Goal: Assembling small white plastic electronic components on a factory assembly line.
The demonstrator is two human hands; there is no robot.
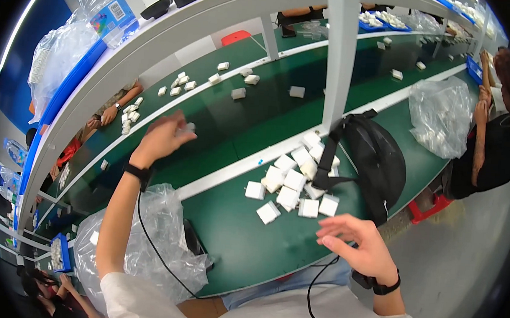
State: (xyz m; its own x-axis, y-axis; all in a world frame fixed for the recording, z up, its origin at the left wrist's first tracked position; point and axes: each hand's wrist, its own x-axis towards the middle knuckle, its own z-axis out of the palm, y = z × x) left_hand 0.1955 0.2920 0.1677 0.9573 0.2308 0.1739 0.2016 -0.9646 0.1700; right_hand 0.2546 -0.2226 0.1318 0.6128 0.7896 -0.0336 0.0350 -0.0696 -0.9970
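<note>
White blocks (292, 182) near table edge

The heap of small blocks (291, 185) lies on the bench (243, 241) just beyond the right hand (353, 240). A backpack (373, 161) sits right of them. A plastic bag (154, 240) lies below the left hand (162, 138).

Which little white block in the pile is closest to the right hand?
The white block at the pile's near left corner, lying tilted and slightly apart from the rest. It sits nearest the right hand, which hovers open above the green table.
</note>
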